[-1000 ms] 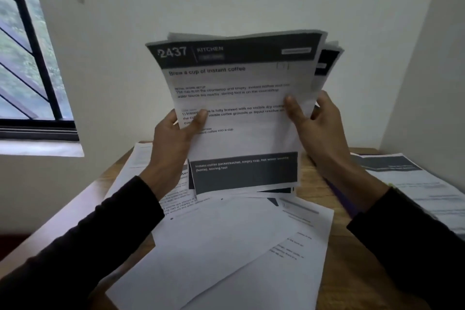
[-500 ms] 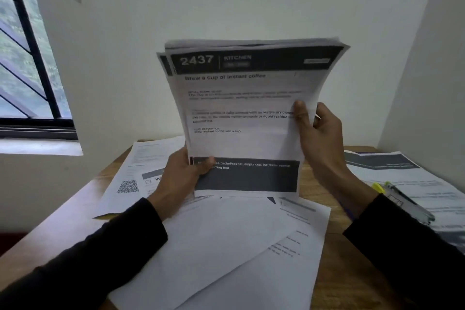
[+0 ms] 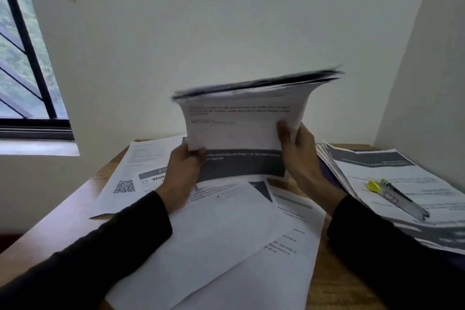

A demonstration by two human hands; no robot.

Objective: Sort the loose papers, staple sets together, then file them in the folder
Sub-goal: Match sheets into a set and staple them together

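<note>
A wooden bench (image 3: 75,211) stood in the corner of pale walls (image 3: 226,20). A window (image 3: 22,58) with dark bars sat at the left, greenery beyond.

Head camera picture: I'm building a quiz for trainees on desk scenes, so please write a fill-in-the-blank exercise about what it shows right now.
1. The sheaf of papers is held by ____ hands, the left hand and the right hand.
2. The stapler with the yellow end lies on the paper stack on the ____ side of the table.
3. The sheet with the QR code lies ____ on the table.
4. The window is on the ____.

Missing words: both; right; flat; left
</note>
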